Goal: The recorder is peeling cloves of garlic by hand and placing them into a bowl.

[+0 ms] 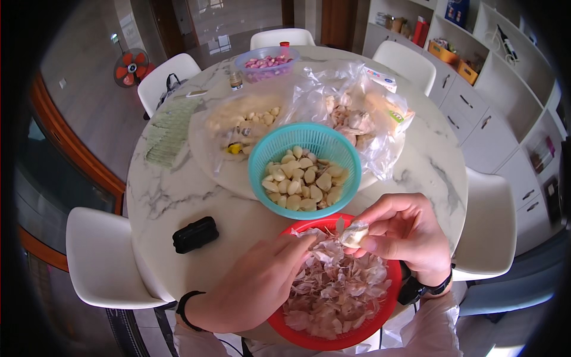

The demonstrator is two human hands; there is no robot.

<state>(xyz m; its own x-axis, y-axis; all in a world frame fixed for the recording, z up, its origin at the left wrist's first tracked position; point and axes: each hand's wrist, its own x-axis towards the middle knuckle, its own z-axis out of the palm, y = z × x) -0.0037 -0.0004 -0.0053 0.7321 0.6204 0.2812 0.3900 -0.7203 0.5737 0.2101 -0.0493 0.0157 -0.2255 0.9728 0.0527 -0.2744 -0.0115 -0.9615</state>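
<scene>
A partly peeled garlic clove is pinched between the thumb and fingers of my right hand, above the red basin. My left hand reaches over the basin's left side, its fingers close together and papery garlic skin at their tips; its thumb is hidden. A heap of loose garlic skins fills the basin. Just beyond it stands a turquoise basket holding many peeled cloves.
Behind the basket lie a clear bag of peeled cloves and a plastic bag of whole garlic bulbs. A bowl of small purplish pieces sits at the back. A black case and green cloth lie left. White chairs ring the table.
</scene>
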